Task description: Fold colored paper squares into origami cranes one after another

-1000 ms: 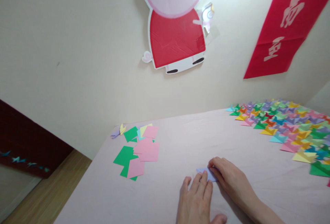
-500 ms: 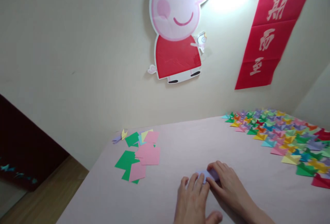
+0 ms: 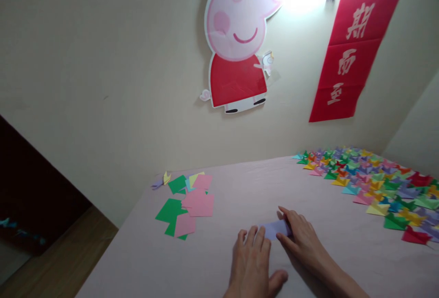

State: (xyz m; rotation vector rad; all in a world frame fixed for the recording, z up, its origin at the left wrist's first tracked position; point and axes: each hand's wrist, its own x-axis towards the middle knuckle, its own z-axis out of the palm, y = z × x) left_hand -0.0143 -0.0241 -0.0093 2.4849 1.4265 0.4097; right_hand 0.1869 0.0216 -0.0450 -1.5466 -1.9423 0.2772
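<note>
A folded strip of light purple paper (image 3: 273,230) lies on the table between my hands. My left hand (image 3: 252,257) rests flat on its left end, fingertips on the paper and thumb stretched out to the right. At the other end, my right hand (image 3: 302,238) holds the paper's right edge between thumb and fingers. The fingers partly cover both ends of the strip.
Green and pink paper squares (image 3: 202,205) lie in a loose pile to the left. Behind them are a small yellow folded piece (image 3: 167,178) and a purple one (image 3: 157,184). Rows of colourful folded paper shapes (image 3: 377,183) cover the right side of the pale tablecloth (image 3: 144,257).
My left hand has shifted a little left, uncovering more of the purple strip. My right hand stays at its right end. The camera view has tilted slightly upward.
</note>
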